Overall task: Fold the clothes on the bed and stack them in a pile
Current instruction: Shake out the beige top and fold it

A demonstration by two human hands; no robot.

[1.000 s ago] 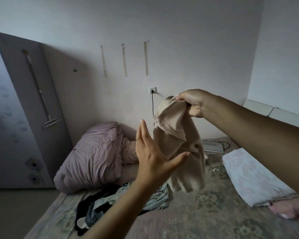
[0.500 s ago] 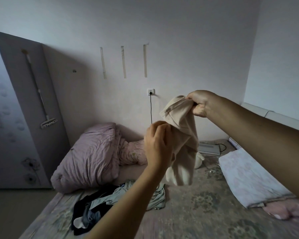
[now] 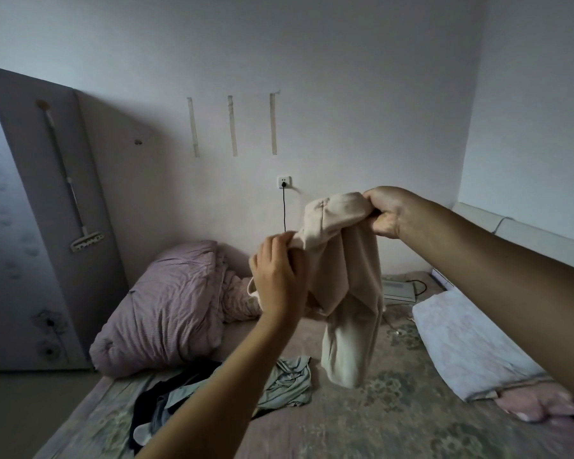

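Note:
A beige garment (image 3: 348, 293) hangs in the air above the bed (image 3: 362, 422), its two legs dangling down. My right hand (image 3: 383, 212) grips its top edge, raised at the right. My left hand (image 3: 277, 276) grips the same edge lower and to the left, fingers curled into the cloth. Below my left forearm a heap of unfolded clothes (image 3: 279, 382), pale green, black and grey, lies on the bed's patterned cover.
A bunched lilac duvet (image 3: 166, 309) fills the bed's far left corner. A white pillow (image 3: 468, 346) and pink cloth (image 3: 537, 402) lie at the right. A flat white device (image 3: 396, 289) with a cable sits by the wall. A grey wardrobe (image 3: 30, 226) stands left.
My left hand, open beside the garment a second ago, has closed on its top edge and pulled it leftward. My right hand keeps its hold.

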